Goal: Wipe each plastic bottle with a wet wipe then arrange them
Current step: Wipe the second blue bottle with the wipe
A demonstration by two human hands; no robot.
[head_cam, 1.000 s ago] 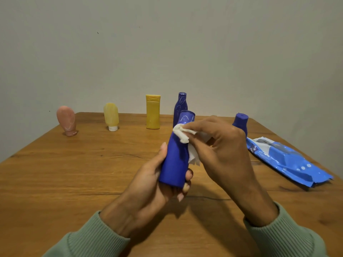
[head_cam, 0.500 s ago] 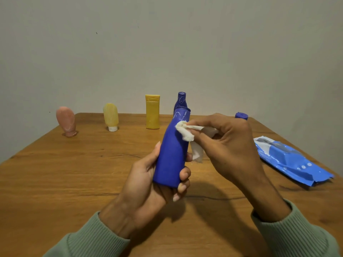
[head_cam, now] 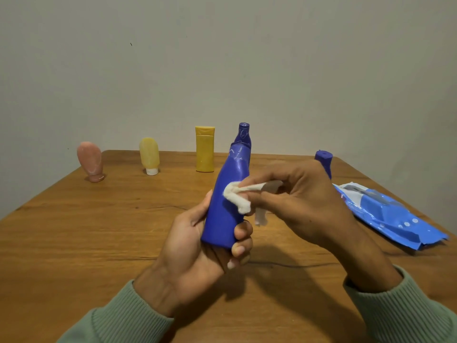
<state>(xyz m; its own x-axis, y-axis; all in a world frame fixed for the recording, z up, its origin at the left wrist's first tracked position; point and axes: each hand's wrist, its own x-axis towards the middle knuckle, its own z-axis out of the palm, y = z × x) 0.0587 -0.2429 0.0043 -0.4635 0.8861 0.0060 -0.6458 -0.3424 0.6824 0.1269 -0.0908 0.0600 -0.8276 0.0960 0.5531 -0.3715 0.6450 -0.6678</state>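
Fingers of the left hand (head_cam: pixel 197 246) clasp the blue bottle (head_cam: pixel 226 201); right hand (head_cam: pixel 296 204) fingers pinch the wipe (head_cam: pixel 238 198) against it.

Wipe: I see the bunched white wet wipe (head_cam: pixel 238 199) has slid from near the cap down to mid-body of the blue plastic bottle (head_cam: pixel 226 201).
Right hand (head_cam: pixel 300 201): it has dropped lower with the wipe.
Bottle tilt: leaning a touch more upright than a second ago.

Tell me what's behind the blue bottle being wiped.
Directly behind the held bottle stands a darker blue bottle; only its neck and cap show above it. Its body and base are covered, so whether anything sits beside its foot cannot be seen.
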